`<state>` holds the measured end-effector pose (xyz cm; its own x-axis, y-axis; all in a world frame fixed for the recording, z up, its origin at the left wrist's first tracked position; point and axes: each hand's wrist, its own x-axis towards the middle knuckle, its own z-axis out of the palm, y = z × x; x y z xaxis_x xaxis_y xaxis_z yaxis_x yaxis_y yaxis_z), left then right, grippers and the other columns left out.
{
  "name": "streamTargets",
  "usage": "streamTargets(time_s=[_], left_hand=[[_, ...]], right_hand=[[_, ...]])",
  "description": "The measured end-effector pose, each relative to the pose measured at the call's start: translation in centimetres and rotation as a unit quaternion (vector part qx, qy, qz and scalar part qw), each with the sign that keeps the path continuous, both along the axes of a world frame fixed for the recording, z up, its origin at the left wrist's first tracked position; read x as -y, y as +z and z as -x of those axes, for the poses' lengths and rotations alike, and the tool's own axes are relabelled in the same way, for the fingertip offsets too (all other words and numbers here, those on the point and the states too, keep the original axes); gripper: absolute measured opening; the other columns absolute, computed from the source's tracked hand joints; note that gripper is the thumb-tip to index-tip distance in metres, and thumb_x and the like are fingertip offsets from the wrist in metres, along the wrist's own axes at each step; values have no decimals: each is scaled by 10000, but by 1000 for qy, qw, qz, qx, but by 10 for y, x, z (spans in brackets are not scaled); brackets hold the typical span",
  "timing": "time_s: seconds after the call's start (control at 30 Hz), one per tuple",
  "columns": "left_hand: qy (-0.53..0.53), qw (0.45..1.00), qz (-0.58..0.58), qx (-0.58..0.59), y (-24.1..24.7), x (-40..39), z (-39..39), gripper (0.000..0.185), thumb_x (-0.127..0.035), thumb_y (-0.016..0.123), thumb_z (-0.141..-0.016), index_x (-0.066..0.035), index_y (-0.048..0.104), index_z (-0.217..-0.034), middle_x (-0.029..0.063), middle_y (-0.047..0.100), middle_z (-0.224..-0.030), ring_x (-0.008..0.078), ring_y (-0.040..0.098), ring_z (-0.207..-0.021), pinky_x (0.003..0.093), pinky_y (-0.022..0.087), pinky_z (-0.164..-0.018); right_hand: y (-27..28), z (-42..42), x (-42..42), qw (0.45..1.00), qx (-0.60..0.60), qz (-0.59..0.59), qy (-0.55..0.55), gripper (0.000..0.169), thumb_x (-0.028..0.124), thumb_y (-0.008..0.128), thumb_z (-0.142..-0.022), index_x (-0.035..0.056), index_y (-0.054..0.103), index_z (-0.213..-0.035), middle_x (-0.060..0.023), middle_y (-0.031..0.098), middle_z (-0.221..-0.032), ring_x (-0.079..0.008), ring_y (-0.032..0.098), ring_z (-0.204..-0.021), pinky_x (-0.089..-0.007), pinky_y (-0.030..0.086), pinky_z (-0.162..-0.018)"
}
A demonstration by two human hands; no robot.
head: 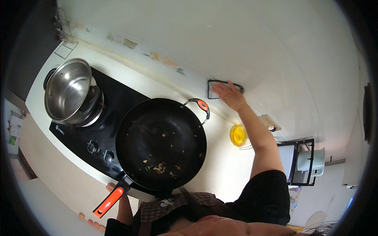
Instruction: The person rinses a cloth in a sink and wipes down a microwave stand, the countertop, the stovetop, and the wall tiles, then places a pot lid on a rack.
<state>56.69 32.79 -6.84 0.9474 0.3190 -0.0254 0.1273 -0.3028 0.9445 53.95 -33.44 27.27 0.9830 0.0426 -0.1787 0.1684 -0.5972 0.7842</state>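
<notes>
My right hand (pixel 229 95) is stretched out to the white wall, its fingers extended over a black-edged rectangle (pixel 212 91). Nothing shows in its grasp, and whether the palm presses on the wall cannot be made out. Partly hidden behind the wok's orange and black handle (pixel 109 202), my left hand (pixel 111 187) is near the front edge of the counter. A large black wok (pixel 161 126) sits on the near side of the gas hob (pixel 118 82). Small food scraps (pixel 159 168) cling to its inside. Yellow liquid fills a small clear container (pixel 238 135) below my right forearm.
A stainless steel pot (pixel 66 88) with dark handles stands on the far left burner. Two control knobs (pixel 92 146) are at the hob's front. A wall socket (pixel 269 122) is beside my right forearm. Farther right, a black rack (pixel 312 174) has a pale jug (pixel 319 159) by it.
</notes>
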Motion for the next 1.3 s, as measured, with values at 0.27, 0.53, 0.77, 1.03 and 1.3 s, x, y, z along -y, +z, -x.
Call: streamTargets(time_s=[0.27, 0.53, 0.77, 1.03, 1.3], left_hand=[[-50, 997, 50, 24, 20, 7, -8, 186, -223, 507, -874, -94, 428, -765, -11, 405, -709, 110, 409, -658, 271, 388, -620], [49, 992, 113, -40, 131, 74, -7, 181, -111, 548, -832, -73, 483, -668, -11, 469, -709, 116, 412, -674, 266, 408, -647], [51, 996, 17, -71, 87, 41, -5, 115, -125, 520, -861, -16, 520, -825, 58, 528, -821, 175, 451, -726, 307, 423, -703], [56, 989, -92, -102, 44, 2, -4, 233, -142, 488, -893, 49, 561, -1003, 138, 594, -949, 242, 496, -786, 353, 440, -767], [-112, 856, -504, -18, 48, -22, -6, 271, -230, 509, -900, -8, 587, -1034, 158, 616, -954, 238, 553, -821, 340, 456, -759]], right_hand=[[223, 14, 9, 903, 408, 104, -88, 521, 473, 519, -819, 248, 471, -1287, 7, 382, -1404, -259, 352, -1272, -592, 216, -1007], [191, 48, 40, 713, 701, -3, 1, 610, 428, 408, -890, 32, 344, -1351, -220, 263, -1438, -462, 197, -1311, -610, 100, -1032], [16, 63, 37, 726, 681, -23, -96, 665, 389, 338, -932, 6, 117, -1428, -250, 48, -1483, -459, 49, -1353, -563, 44, -1071], [-106, 38, -48, 566, 441, -374, -587, 540, 274, 423, -868, -181, 425, -1158, -404, 340, -1278, -479, 292, -1244, -466, 129, -1094], [-151, -7, -14, 21, 671, -634, -383, 288, 122, 518, -740, -112, 527, -908, -210, 576, -913, -280, 525, -911, -349, 412, -834]])
